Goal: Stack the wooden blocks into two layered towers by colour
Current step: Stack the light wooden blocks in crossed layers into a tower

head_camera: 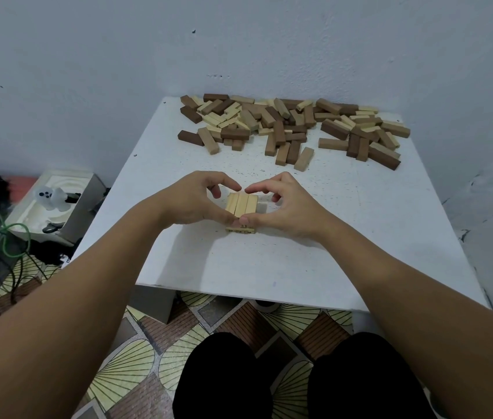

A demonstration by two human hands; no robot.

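Note:
A small stack of pale wooden blocks (241,204) stands in the middle of the white table (345,231), three blocks side by side on top of a lower layer. My left hand (192,201) curls around its left side and my right hand (284,204) around its right side. Both thumbs press the near ends of the top blocks and the forefingers arch over the far ends. A loose heap of pale, tan and dark brown blocks (293,125) lies along the table's far edge by the wall.
The table stands in a corner between grey walls. Left of it, on the floor, are a white foam box (57,204) with a small white figure, green cables (12,237) and dark bags. My knees (299,379) are below the near table edge.

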